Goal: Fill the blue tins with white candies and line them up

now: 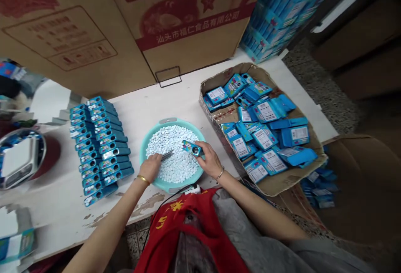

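Observation:
A turquoise basin (143,138) full of small white pellets (175,168) stands in front of me. My left hand (151,168) is closed around a slim grey metal tool (167,155), whose tip reaches over the pellets; its exact kind is unclear. In my right hand (209,160) is a small blue box (191,148), held above the basin's right half. The box's narrow end faces up and shows a dark round hole. Left of the basin, similar blue boxes (108,139) stand in two packed rows, several with white pellets at their ends.
To the right, a shallow cardboard tray (224,139) holds many loose blue boxes. Large cartons (188,64) line the back, beside a tall wrapped stack of blue packs (269,26). A metal bowl with a white device (20,162) is at far left.

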